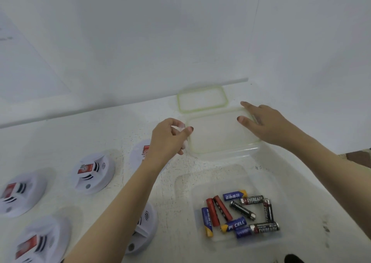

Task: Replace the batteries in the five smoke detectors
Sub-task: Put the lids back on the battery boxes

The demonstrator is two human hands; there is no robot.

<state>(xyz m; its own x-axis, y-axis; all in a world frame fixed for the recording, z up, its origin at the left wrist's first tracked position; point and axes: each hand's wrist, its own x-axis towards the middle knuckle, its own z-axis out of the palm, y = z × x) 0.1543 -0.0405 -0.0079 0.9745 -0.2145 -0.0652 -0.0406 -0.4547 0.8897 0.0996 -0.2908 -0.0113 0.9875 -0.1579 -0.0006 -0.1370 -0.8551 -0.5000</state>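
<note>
Five white smoke detectors lie on the white table at the left: one [94,172], one [18,194], one [40,240], one [145,225] partly under my left forearm, and one [140,152] mostly hidden behind my left wrist. A clear open box [285,212] holds several loose batteries [241,212]. Behind it stands a second clear box [230,154] with a green-sealed lid [218,134] on top. My left hand [168,138] pinches the lid's left clip flap between thumb and curled fingers. My right hand [263,122] rests on the lid's right edge with straight fingers.
A loose green-rimmed lid [201,99] lies flat behind the closed box, by the white wall. The table's right edge runs diagonally at the far right, with dark floor beyond it.
</note>
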